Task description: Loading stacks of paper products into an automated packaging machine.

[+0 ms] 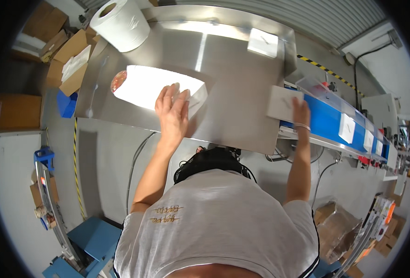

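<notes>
A long row of white square packets, overexposed, lies on the left half of the steel table, with a reddish patterned face at its far left end. My left hand rests on its right end, fingers apart and lightly bent over the top. At the table's right edge, where the blue conveyor belt meets it, a white square packet with a small dark mark is gripped at its right side by my right hand. Those fingers are slightly blurred, and the thumb is hard to see.
The steel table has a raised back rim. A white roll stands at its back left corner, and another white packet lies at the back right. Several packets, including one white packet, sit on the belt. An open cardboard box stands left of the table.
</notes>
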Demonstrator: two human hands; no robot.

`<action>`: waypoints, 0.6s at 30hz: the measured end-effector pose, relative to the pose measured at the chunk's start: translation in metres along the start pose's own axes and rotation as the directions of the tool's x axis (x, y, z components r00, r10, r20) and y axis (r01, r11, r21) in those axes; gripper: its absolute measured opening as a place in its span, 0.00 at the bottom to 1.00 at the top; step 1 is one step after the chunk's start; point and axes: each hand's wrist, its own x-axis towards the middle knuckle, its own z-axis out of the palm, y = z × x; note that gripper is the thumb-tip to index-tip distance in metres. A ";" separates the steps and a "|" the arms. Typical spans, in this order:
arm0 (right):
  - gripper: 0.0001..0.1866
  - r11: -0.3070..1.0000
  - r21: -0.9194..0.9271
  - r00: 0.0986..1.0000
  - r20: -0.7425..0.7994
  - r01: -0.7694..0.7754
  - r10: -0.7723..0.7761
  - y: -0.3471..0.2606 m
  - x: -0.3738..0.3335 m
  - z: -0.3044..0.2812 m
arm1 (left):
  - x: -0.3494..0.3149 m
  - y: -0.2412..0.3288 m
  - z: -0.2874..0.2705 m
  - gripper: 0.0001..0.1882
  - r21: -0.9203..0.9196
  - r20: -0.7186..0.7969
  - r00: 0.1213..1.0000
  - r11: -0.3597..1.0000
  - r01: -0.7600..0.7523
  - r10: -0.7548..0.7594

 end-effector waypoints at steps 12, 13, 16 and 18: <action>0.28 -0.292 0.925 0.963 0.266 -0.242 0.042 -0.013 0.180 -0.191 | -0.004 -0.009 0.000 0.16 -0.042 0.046 0.994 0.995 -0.094 0.096; 0.28 -0.377 0.887 0.964 0.255 -0.266 -0.081 -0.013 0.199 -0.210 | -0.003 -0.010 -0.002 0.16 -0.039 0.045 0.994 0.994 -0.101 0.103; 0.28 -0.475 0.856 0.975 0.136 -0.204 -0.174 -0.035 0.224 -0.210 | 0.000 -0.003 -0.004 0.16 -0.064 0.133 0.977 0.985 -0.160 0.168; 0.25 -0.445 0.879 0.983 0.121 -0.171 -0.140 -0.045 0.222 -0.199 | 0.003 0.002 -0.006 0.20 -0.096 0.074 0.993 0.992 -0.083 0.090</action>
